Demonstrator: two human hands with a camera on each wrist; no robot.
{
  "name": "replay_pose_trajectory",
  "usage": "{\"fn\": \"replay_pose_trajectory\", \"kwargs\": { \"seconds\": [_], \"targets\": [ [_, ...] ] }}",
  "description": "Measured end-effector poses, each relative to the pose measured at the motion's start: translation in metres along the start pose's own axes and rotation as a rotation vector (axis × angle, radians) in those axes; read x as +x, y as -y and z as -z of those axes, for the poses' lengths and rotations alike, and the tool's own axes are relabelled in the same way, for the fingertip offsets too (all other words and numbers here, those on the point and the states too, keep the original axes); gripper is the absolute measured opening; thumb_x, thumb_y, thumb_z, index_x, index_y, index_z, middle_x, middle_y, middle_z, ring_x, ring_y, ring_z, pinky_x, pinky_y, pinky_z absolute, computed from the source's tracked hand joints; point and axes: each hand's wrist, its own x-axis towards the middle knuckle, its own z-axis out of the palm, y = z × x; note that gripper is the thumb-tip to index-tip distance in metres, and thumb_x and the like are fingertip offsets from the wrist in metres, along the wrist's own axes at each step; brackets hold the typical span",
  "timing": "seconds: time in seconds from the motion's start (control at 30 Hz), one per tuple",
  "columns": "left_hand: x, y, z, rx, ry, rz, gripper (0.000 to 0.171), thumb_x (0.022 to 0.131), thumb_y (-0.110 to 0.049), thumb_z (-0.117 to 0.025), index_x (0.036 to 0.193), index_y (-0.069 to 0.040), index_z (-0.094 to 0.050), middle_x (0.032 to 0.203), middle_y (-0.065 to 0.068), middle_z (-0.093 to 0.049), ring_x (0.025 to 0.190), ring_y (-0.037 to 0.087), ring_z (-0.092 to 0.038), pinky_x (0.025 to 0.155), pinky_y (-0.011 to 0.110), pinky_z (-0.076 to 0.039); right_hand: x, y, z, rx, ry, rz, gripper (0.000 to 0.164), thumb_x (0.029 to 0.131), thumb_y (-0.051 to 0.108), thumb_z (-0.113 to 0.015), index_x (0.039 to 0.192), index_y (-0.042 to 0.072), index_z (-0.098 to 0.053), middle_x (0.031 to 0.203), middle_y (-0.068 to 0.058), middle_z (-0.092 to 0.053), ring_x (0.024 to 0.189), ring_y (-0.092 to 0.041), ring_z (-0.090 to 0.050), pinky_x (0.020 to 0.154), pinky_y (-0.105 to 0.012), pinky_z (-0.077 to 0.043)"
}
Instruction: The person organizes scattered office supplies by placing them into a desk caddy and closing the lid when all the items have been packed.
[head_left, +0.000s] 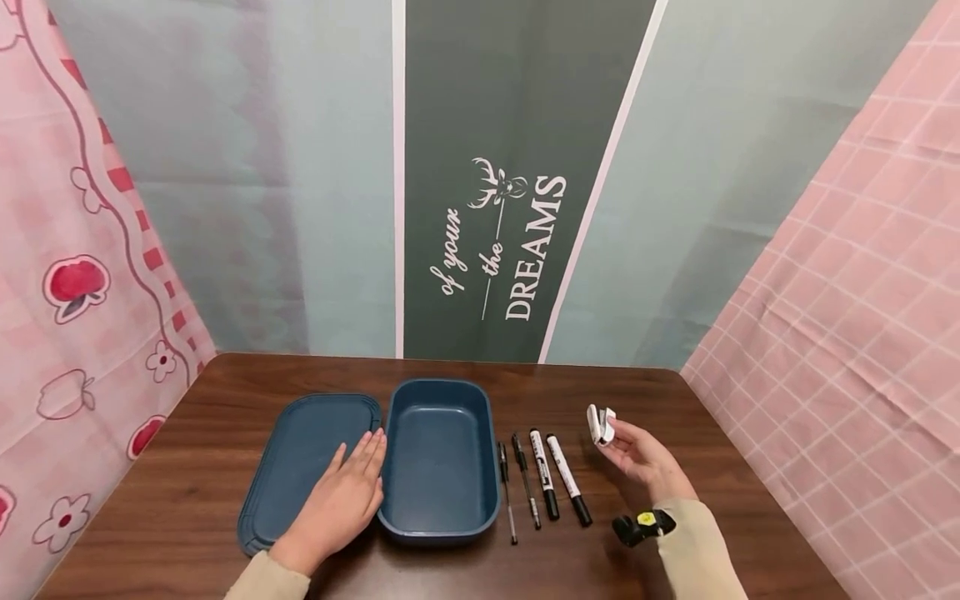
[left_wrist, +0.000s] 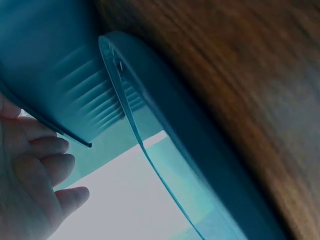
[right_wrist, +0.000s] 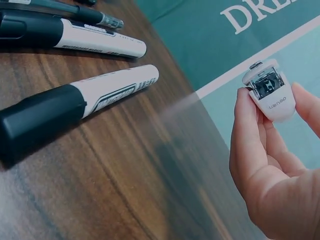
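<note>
A small white stapler (head_left: 601, 425) is pinched between the thumb and fingers of my right hand (head_left: 643, 457), raised over the right side of the table. In the right wrist view one end of the stapler (right_wrist: 275, 99) faces the camera, showing lettering and a dark metallic part. My left hand (head_left: 341, 504) lies with fingers extended over the blue lid (head_left: 300, 467), its fingertips at the left rim of an open blue box (head_left: 438, 475). The left wrist view shows those fingers beside the box wall (left_wrist: 45, 65); exact contact is hard to tell.
Right of the box lie two slim black pens (head_left: 509, 500) (head_left: 527, 479) and two white markers with black caps (head_left: 545, 475) (head_left: 568, 479), side by side on the brown wooden table (head_left: 637, 567). Fabric curtains (head_left: 330, 208) stand behind and at both sides.
</note>
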Motion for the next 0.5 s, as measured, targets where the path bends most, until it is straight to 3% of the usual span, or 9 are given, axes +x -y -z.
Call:
{"fn": "replay_pose_trajectory", "kwargs": {
  "seconds": [0.23,0.37,0.5],
  "targets": [
    [-0.001,-0.001,0.002,-0.013,0.039,0.014,0.050,0.093,-0.015,-0.054,0.137,0.008,-0.044,0.145,0.019,-0.038,0.134,0.031,-0.035,0.106,0.055,-0.028,0.003,0.001,-0.005,-0.010,-0.028,0.017,0.024,0.098,0.008,-0.048,0.083,0.005,-0.066,0.085,-0.009,-0.065,0.080,-0.017,-0.066,0.078,-0.031,-0.054],
    [0.001,0.000,0.002,-0.013,0.028,0.011,0.051,0.093,-0.015,-0.055,0.137,0.007,-0.044,0.145,0.019,-0.039,0.134,0.031,-0.036,0.105,0.055,-0.028,0.009,0.004,-0.021,-0.020,-0.007,0.032,0.024,0.098,0.006,-0.048,0.083,0.005,-0.067,0.085,-0.009,-0.065,0.080,-0.017,-0.065,0.078,-0.031,-0.054],
    [0.001,-0.001,0.001,-0.009,0.005,0.004,0.050,0.092,-0.014,-0.056,0.136,0.008,-0.045,0.144,0.019,-0.040,0.133,0.031,-0.037,0.105,0.055,-0.029,0.019,0.008,-0.047,-0.185,0.065,0.087,0.028,0.098,0.002,-0.044,0.083,0.006,-0.068,0.084,-0.007,-0.067,0.080,-0.015,-0.066,0.079,-0.030,-0.054]
  ]
}}
